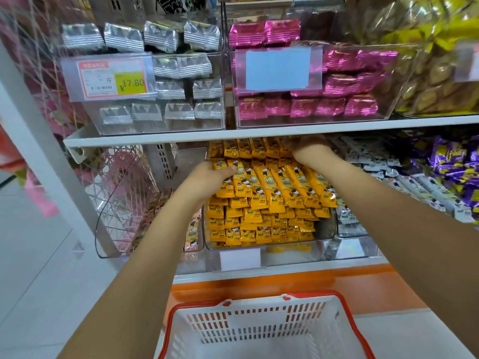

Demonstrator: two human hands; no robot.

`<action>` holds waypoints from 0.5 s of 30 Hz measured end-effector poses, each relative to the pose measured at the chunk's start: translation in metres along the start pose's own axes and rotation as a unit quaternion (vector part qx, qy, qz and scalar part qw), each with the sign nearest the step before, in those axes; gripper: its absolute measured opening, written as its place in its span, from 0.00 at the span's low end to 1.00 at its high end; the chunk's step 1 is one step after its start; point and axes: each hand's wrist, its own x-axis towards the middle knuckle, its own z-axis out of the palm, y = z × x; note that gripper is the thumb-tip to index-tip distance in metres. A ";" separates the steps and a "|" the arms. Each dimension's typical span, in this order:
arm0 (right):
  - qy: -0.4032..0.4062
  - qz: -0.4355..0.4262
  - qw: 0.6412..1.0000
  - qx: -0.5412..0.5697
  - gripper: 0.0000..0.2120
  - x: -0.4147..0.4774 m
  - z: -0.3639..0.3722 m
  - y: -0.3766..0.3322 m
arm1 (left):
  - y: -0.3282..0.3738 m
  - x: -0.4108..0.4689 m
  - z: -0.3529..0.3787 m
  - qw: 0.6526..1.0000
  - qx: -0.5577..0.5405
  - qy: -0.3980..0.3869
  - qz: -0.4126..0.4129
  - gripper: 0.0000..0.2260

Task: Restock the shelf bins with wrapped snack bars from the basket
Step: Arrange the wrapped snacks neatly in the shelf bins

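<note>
A clear plastic bin (324,237) on the lower shelf is heaped with yellow wrapped snack bars (261,224). A row of longer yellow bars (293,185) lies on top of the heap. My left hand (207,177) presses against the left end of that row, thumb on the top bars. My right hand (308,149) reaches deep into the bin under the upper shelf, and its fingers are hidden there. The white basket with a red rim (347,322) stands on the floor below, and the part in view holds nothing.
The white upper shelf edge (181,138) hangs just above my hands, carrying bins of silver packs (166,81) and pink packs (337,84). A clear bin (121,203) stands left, white-wrapped bars (404,182) and purple sweets (451,164) right. An orange base (363,283) runs below.
</note>
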 end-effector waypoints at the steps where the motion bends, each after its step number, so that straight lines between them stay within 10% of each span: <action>1: 0.005 -0.017 1.000 -0.010 0.25 -0.004 -0.001 0.001 | 0.002 -0.002 -0.001 1.000 -0.012 -0.005 0.000 0.19; 7: 0.027 -0.094 0.995 -0.029 0.26 -0.045 -0.018 0.008 | 0.002 -0.040 0.003 0.969 0.156 0.083 0.171 0.38; 12: -0.131 -0.266 0.949 -0.110 0.48 -0.083 -0.024 0.036 | -0.014 -0.046 0.006 0.789 0.531 0.039 0.307 0.51; 15: -0.171 -0.276 0.926 -0.193 0.53 -0.081 -0.005 0.054 | -0.012 -0.041 0.019 0.744 0.601 0.029 0.291 0.51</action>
